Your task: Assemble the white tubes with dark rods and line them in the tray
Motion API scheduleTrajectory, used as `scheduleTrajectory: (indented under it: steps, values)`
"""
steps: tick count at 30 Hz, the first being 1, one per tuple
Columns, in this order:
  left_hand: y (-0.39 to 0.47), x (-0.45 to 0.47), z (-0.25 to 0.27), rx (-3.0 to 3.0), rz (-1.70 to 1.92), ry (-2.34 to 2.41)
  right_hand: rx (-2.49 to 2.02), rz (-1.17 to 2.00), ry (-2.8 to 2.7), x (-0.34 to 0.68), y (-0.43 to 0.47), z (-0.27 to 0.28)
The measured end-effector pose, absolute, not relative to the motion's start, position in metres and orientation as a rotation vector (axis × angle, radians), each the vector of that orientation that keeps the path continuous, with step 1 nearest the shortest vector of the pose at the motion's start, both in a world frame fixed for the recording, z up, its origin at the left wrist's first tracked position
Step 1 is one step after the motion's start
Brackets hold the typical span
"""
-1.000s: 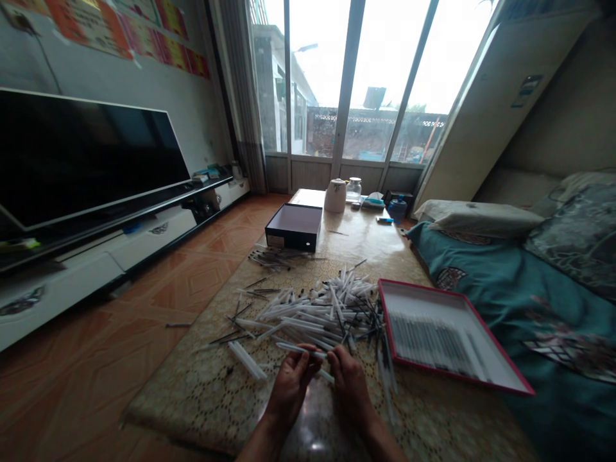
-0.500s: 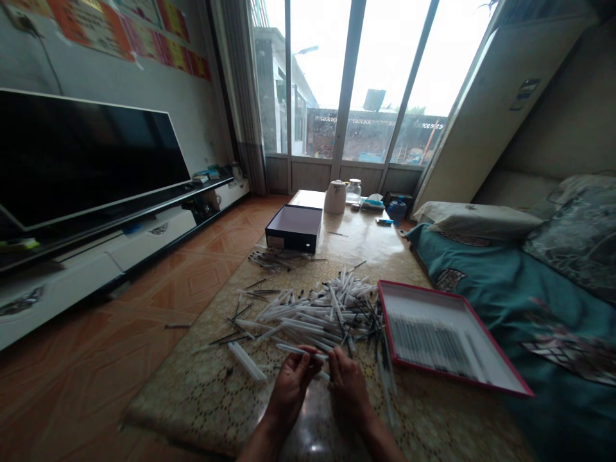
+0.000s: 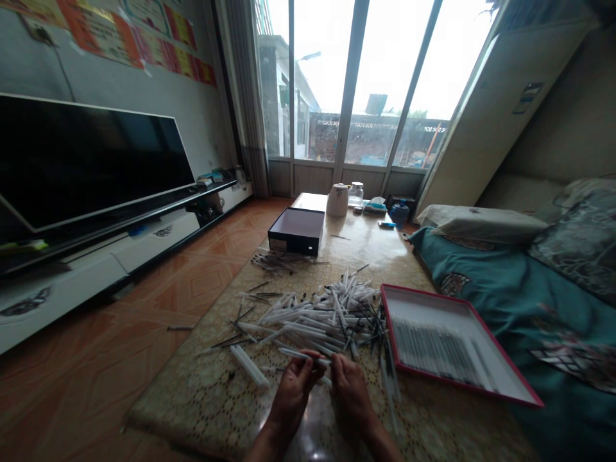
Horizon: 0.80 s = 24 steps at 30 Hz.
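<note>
In front of me a pale, slender pen (image 3: pixel 292 353) lies sideways between my hands. My left hand (image 3: pixel 291 390) pinches it between thumb and fingers. The fingers of my right hand (image 3: pixel 351 389) are closed at its right end; their grip partly hides that end. Just beyond my hands spreads a heap of white pen barrels (image 3: pixel 312 319) mixed with thin dark rods. A few clear barrels (image 3: pixel 249 366) lie side by side left of my left hand. To the right, a shallow red-rimmed box lid (image 3: pixel 500 350) holds a row of dark-cored pens (image 3: pixel 430 346).
A dark open box (image 3: pixel 293 244) stands farther back on the patterned table (image 3: pixel 192 398), with dark thin pieces (image 3: pixel 279 261) before it. A pale kettle (image 3: pixel 337 200), glass jar (image 3: pixel 356 194) and tissue pack (image 3: pixel 375 205) are at the far end. A teal-covered seat (image 3: pixel 462 260) borders the right.
The camera view has shifted slightly, so everything sits a little lower and to the right. Both hands keep hold of the pen, with only a slight change in the fingers.
</note>
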<state>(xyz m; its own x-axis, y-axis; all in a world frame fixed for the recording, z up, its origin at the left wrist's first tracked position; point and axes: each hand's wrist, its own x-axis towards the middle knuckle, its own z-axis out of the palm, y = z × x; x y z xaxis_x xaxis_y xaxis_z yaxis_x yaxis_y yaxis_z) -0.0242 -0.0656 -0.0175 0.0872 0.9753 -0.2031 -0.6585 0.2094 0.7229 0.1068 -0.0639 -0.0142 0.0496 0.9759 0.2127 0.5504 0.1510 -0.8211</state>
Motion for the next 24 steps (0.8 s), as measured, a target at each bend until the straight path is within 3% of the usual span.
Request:
scheduleTrajectory:
  steps: [13,24]
  values:
    - [-0.067,-0.023,-0.009,0.563,1.302,0.822,-1.565,0.491,-1.7,0.108,-0.067,-0.015]
    - [-0.069,-0.017,-0.005,0.655,1.288,0.873,-1.298,0.159,-1.919,0.115,-0.072,-0.011]
